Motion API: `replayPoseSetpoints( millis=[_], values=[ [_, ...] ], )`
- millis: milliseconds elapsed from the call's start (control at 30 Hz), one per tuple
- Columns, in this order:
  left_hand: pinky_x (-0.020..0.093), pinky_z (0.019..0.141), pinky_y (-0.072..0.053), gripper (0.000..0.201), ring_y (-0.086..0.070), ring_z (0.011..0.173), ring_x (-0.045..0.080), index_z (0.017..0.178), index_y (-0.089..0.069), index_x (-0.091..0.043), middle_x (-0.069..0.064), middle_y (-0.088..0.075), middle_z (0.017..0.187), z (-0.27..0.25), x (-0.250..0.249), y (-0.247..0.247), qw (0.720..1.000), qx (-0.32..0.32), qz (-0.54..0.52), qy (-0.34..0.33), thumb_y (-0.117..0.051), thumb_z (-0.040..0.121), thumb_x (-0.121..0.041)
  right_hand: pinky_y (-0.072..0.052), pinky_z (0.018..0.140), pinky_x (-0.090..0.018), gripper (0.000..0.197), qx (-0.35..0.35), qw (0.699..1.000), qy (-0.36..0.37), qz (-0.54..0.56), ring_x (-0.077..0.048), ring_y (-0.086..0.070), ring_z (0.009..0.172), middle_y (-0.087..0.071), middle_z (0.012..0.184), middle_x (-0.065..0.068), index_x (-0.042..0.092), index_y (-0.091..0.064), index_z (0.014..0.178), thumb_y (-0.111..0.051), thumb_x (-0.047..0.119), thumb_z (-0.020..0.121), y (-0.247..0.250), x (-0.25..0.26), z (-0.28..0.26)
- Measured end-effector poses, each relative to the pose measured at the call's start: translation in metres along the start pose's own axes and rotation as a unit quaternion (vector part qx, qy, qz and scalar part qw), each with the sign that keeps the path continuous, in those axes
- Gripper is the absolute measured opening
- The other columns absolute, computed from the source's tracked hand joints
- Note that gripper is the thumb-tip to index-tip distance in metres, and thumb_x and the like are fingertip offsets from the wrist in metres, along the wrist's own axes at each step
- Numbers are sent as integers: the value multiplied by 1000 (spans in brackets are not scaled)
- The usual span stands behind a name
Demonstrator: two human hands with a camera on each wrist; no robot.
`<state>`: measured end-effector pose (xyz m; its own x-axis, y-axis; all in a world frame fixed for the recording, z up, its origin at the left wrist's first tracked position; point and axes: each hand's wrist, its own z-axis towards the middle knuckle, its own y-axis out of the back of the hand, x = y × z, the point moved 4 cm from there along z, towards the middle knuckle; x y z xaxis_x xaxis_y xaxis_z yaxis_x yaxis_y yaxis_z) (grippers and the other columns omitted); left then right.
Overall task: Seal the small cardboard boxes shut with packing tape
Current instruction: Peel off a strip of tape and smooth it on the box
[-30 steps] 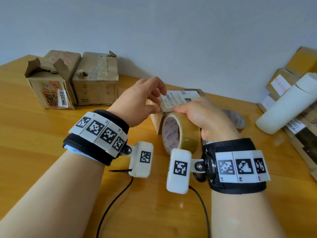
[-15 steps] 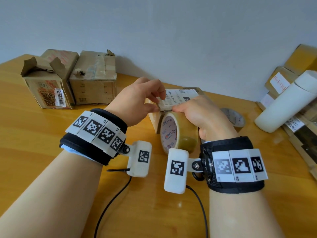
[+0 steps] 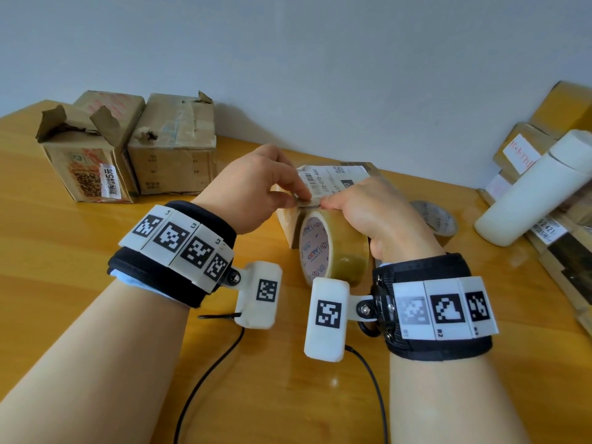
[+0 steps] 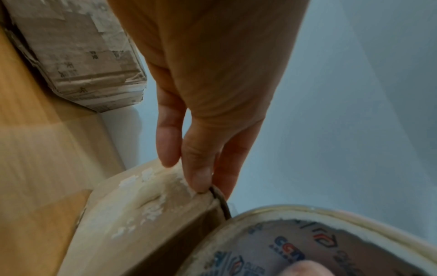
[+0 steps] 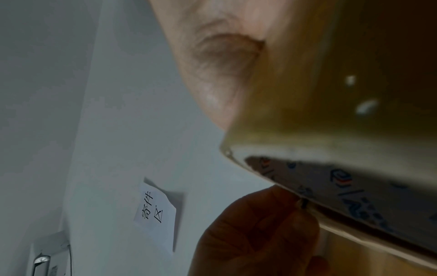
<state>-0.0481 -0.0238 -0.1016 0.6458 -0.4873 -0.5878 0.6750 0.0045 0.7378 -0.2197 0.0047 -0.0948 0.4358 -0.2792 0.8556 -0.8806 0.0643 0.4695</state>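
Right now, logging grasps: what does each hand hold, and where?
Right hand grips the tape roll over its top rim. Left hand pinches the small box's top edge.

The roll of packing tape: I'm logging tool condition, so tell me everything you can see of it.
The roll of yellowish translucent packing tape stands on edge, upright, just in front of the small cardboard box with a white shipping label. Its cardboard core is printed with red and blue logos. The right hand grips its top from the right; the left hand pinches at the box's near top edge, just above the roll. Whether the roll rests on the wooden table is unclear.
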Motion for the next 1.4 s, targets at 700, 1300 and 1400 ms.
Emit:
replayPoseSetpoints(
  millis=[700, 1300, 1400],
  values=[
    [25, 82, -45, 30, -53, 103, 11, 104, -76, -26, -6, -55, 118, 2, -7, 0, 999, 20, 22, 34, -53, 98, -44, -57, 95, -42, 42, 3, 1000, 13, -8, -22, -64, 112, -69, 122, 3, 29, -63, 132, -75, 24, 92, 2, -7, 9],
    [27, 86, -42, 23, -54, 104, 10, 112, -70, -40, -10, -51, 116, 20, -23, 1, 987, 127, 84, 50, -70, 90, -31, -59, 91, -46, 51, 16, 1000, 7, -9, -25, -71, 101, -74, 112, 1, 28, -67, 125, -84, 31, 77, -2, -19, 27],
    [26, 91, -36, 27, -49, 110, 9, 118, -70, -43, -13, -47, 120, 19, -23, 2, 983, 151, 92, 44, -67, 93, -32, -59, 92, -44, 50, 20, 1000, 6, -5, -23, -71, 99, -74, 110, 1, 26, -67, 126, -84, 29, 79, -2, -19, 26]
  ],
)
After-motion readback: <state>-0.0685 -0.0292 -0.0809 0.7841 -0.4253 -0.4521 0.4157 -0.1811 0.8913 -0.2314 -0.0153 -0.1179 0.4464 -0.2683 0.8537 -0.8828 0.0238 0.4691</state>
